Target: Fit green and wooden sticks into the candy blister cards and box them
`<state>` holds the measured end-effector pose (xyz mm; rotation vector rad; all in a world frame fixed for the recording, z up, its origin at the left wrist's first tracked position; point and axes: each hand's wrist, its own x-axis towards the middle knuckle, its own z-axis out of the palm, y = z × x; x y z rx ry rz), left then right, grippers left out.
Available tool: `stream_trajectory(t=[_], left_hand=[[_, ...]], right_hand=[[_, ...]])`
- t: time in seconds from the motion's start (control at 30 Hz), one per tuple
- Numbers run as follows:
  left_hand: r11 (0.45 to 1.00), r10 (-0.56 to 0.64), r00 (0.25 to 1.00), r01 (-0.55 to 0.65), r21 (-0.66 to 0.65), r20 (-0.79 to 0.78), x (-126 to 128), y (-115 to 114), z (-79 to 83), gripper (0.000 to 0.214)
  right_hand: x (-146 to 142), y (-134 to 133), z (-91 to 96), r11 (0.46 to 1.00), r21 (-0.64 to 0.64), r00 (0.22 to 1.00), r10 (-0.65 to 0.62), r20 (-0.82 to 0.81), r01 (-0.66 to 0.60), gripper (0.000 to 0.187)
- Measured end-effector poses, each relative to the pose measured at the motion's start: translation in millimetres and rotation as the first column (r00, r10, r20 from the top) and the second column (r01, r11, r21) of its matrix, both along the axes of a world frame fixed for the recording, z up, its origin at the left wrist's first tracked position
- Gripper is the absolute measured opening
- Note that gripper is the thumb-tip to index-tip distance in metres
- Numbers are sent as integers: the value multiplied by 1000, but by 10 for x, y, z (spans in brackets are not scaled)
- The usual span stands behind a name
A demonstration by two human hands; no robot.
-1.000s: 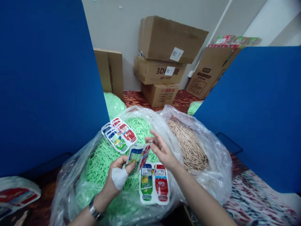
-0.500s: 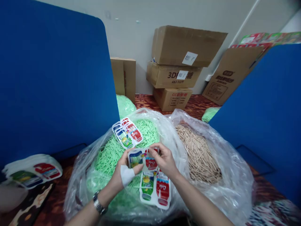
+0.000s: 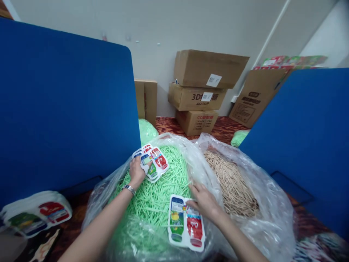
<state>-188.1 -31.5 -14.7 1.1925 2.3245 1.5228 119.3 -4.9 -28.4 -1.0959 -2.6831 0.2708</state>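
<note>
My left hand (image 3: 138, 170), with white tape or wrap by the thumb, grips the left side of a bottle-shaped printed packet (image 3: 160, 160). That packet lies on a small fanned pile at the back left of the green sticks (image 3: 171, 163). The hand's thumb is on the packet's face; some fingers are hidden. Lower down, another packet with a lemon print and a red Cola print (image 3: 194, 227) lies on the sticks. My right hand (image 3: 204, 201) is over its upper right corner, thumb and forefinger apart, fingertips near the green sticks.
A clear plastic bag (image 3: 174, 140) surrounds the green sticks; a second bag (image 3: 268, 193) holds tan sticks (image 3: 231, 182). Blue partitions (image 3: 68, 109) flank both sides. Stacked cartons (image 3: 200, 98) stand behind. More packets (image 3: 38, 213) are piled at the lower left.
My left hand has moved up and left to the pile with the packet both hands were on. My right hand has come down beside the lower packet. The view has tilted upward.
</note>
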Motion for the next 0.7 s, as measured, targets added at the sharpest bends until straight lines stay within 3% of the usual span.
stream_trajectory(t=[0.13, 0.33, 0.57, 0.7], left_hand=[[997, 35, 987, -45, -61, -155, -90, 5, -81, 65], [993, -27, 965, -5, -122, -260, -190, -19, -168, 52], [989, -75, 946, 30, -145, -315, -277, -28, -152, 48], [991, -70, 937, 26, -133, -341, -247, -112, -99, 46]], right_hand=[[68, 1, 64, 997, -72, 1000, 7, 24, -5, 35], [188, 49, 74, 987, -124, 995, 99, 11, -97, 47], [39, 41, 18, 992, -109, 994, -57, 90, 66, 19], [-89, 98, 64, 982, -87, 984, -158, 84, 165, 18]])
